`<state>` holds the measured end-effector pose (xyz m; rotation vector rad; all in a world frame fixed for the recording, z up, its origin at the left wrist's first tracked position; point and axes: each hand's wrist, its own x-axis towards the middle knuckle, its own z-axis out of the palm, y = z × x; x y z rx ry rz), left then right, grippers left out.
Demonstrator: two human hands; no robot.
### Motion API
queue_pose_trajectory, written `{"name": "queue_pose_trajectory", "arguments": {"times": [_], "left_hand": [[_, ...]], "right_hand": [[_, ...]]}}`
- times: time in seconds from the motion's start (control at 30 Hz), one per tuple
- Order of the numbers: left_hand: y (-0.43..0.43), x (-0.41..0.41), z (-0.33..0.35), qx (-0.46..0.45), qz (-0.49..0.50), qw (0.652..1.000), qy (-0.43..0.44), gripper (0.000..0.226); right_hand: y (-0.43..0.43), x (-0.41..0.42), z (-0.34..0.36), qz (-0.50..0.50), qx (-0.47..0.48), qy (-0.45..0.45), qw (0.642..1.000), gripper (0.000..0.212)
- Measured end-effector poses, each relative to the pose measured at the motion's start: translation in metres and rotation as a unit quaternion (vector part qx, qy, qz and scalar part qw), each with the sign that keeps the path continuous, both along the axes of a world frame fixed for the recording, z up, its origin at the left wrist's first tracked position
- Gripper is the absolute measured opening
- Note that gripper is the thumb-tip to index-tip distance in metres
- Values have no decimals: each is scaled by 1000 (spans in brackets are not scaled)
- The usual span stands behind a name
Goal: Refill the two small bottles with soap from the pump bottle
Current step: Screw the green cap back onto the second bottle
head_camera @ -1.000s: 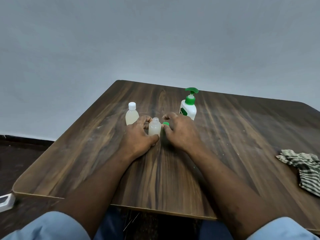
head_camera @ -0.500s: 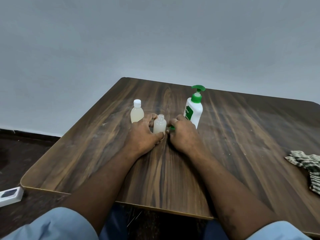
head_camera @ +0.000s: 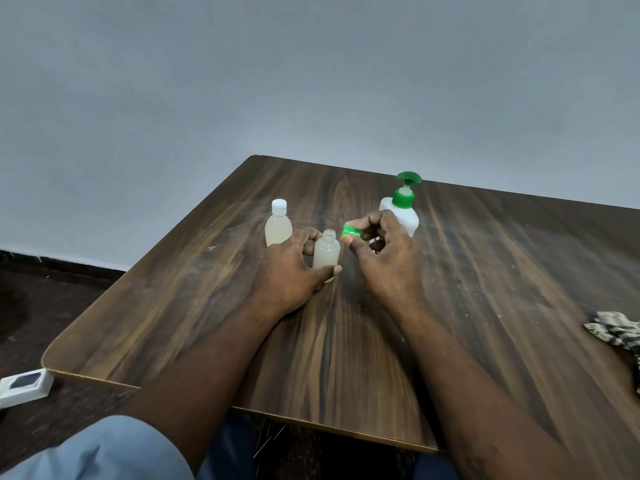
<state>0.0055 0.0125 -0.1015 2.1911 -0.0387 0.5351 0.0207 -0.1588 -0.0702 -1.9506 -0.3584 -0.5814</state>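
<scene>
Gripping uncapped bottle [head_camera: 326,252], left hand [head_camera: 289,271] | right hand [head_camera: 384,261] pinches green cap [head_camera: 350,232] | both well inside table [head_camera: 207,323] edges

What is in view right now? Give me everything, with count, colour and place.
table: 1, dark brown wood, fills the middle of the view
open small bottle: 1, pale and cloudy, uncapped, upright near the table's middle
capped small bottle: 1, pale liquid, white cap, upright to the left of the open one
pump bottle: 1, white with green pump, upright, farthest back
green cap: 1, green, beside the open small bottle's neck
cloth: 1, green-and-white checked, crumpled at the table's right edge
white box: 1, white with dark top, on the floor at left
sleeve: 1 visible, light blue, bottom left
left hand: 1, grips the open small bottle
right hand: 1, pinches the green cap
</scene>
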Motion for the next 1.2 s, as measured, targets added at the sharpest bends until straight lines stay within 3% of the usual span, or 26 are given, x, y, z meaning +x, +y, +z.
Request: {"name": "queue_pose_trajectory", "arguments": {"times": [0.2, 0.33, 0.53, 1.2], "left_hand": [[0, 1, -1, 23, -6, 1000, -7, 56], [0, 2, -2, 24, -2, 1000, -8, 53], [-1, 4, -4, 28, 0, 1000, -14, 54], [-3, -2, 5, 49, -9, 999, -3, 61]], "right_hand": [[4, 0, -6, 25, -32, -76, 996, 36], [10, 3, -8, 21, -20, -94, 995, 29], [15, 4, -8, 18, 38, -45, 998, 21], [17, 3, -3, 51, 25, 3, 998, 23]]}}
